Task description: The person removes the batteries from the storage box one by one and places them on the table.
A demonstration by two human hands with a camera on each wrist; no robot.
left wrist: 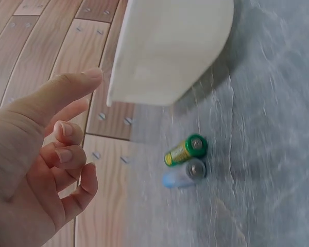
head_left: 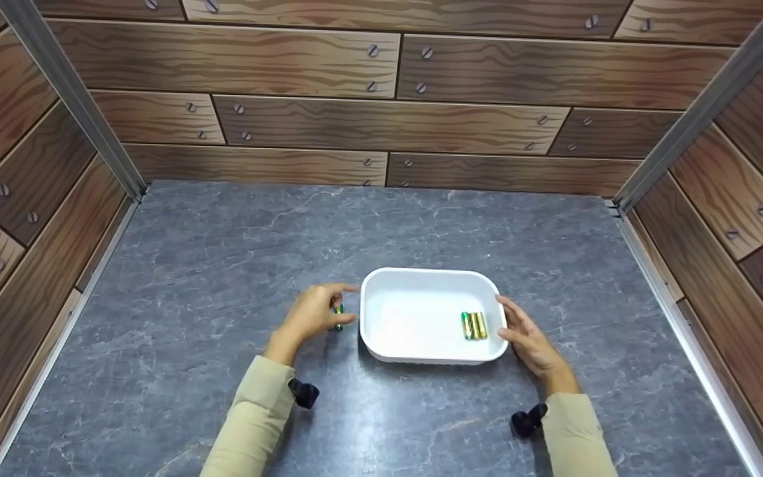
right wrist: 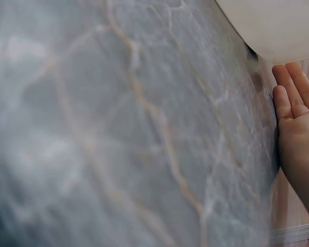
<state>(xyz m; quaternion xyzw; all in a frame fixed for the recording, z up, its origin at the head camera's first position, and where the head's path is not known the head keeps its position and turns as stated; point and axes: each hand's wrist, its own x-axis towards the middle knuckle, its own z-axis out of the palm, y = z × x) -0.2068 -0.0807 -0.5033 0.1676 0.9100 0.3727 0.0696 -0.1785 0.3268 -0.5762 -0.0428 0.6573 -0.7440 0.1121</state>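
Batteries beside the tray: from the head view, only a sliver of a green battery (head_left: pixel 338 317) shows on the grey surface (head_left: pixel 222 265), mostly hidden behind the left hand (head_left: pixel 312 317). Lies just left of the white tray (head_left: pixel 421 278), close under the curled fingers (head_left: pixel 335 291); touching or not, cannot tell from here. Three more batteries (head_left: pixel 473 325), green and gold, lie side by side in the right part of the tray. Right hand (head_left: pixel 527 338) rests at the tray's right edge, fingers straight and together, seemingly against the rim. Black wrist cameras partly tucked under both beige sleeves.

From the left wrist view, two cells lie on the surface: the green battery (left wrist: pixel 185 150) and, touching it, a blurred pale blue battery (left wrist: pixel 184 174), label unreadable. Both sit just below the tray's corner (left wrist: pixel 170 51), which is cut off at the top. Left hand (left wrist: pixel 36 164) hangs apart from them, thumb extended, fingers (left wrist: pixel 67 154) loosely curled, holding nothing.

From the right wrist view, mostly blurred marbled surface (right wrist: pixel 118 128). Right hand (right wrist: pixel 298 128) cut off at the frame's right edge; fingers (right wrist: pixel 291 92) straight, together, tips just beneath the tray's underside (right wrist: pixel 273 25). No batteries visible here.
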